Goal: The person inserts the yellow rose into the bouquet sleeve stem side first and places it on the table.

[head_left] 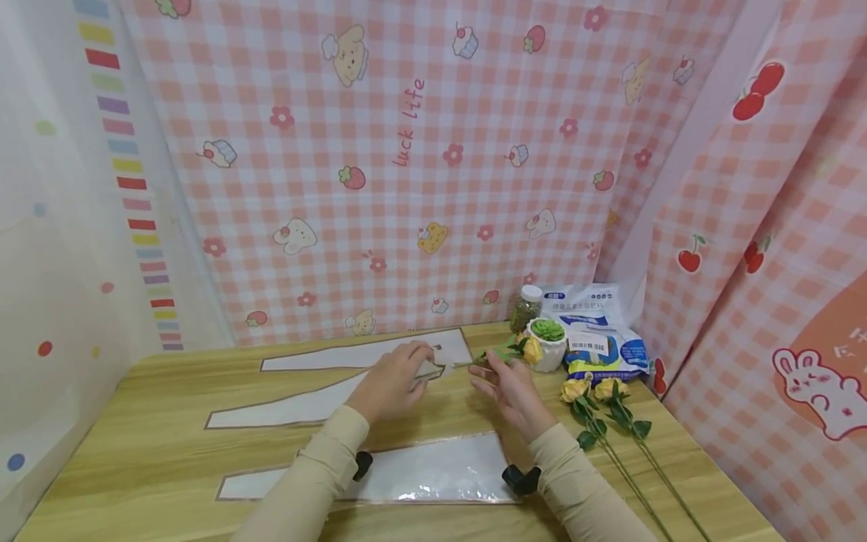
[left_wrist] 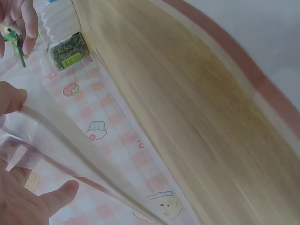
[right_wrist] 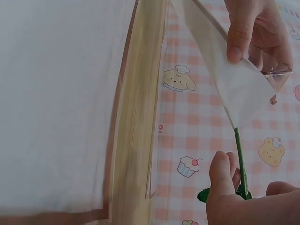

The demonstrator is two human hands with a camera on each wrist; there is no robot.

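My left hand (head_left: 396,380) holds a white flower sleeve (head_left: 291,400) with a brown edge near its wide end, fingers about its mouth. In the right wrist view the sleeve (right_wrist: 234,89) tapers away behind that hand. My right hand (head_left: 515,391) pinches an artificial yellow rose (head_left: 533,351) by its green stem, just below the bloom, with the bloom pointing right. The lower end of the stem (right_wrist: 240,157) meets the sleeve's mouth. Two more yellow roses (head_left: 576,390) with long stems lie on the table to the right of my right hand.
Two other flower sleeves lie flat, one at the back (head_left: 379,352) and one in front (head_left: 440,470), under my forearms. At the back right stand a lidded jar (head_left: 526,309), a white-potted succulent (head_left: 547,354) and plastic packets (head_left: 603,346). A checked curtain (head_left: 406,188) hangs behind the wooden table (head_left: 149,421).
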